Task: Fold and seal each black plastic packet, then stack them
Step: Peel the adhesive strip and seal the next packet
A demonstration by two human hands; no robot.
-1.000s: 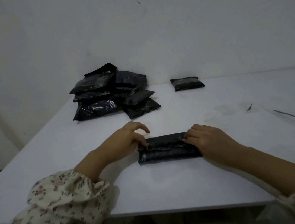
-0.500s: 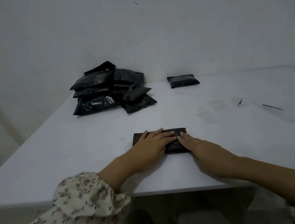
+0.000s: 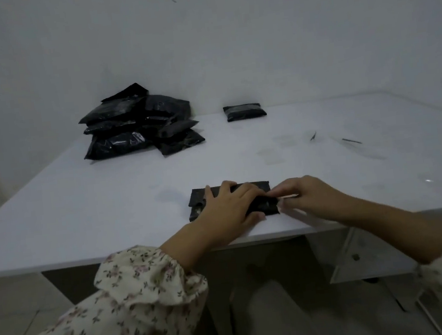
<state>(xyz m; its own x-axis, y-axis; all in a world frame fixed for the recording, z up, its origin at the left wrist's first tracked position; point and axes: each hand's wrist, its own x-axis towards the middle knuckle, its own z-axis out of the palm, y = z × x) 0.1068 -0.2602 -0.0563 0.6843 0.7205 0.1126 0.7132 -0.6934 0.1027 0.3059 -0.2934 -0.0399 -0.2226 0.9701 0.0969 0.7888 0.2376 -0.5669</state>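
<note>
1. The folded black plastic packet (image 3: 265, 207) lies flat on the white table (image 3: 108, 207), near its front edge.
2. The left hand (image 3: 230, 207) presses down on it, fingers straight and spread.
3. The right hand (image 3: 310, 198) pinches the packet's right end with its fingers curled in.
4. At the back left sits a heap of black plastic packets (image 3: 138, 127); a single sealed black packet (image 3: 244, 111) lies apart from it.
</note>
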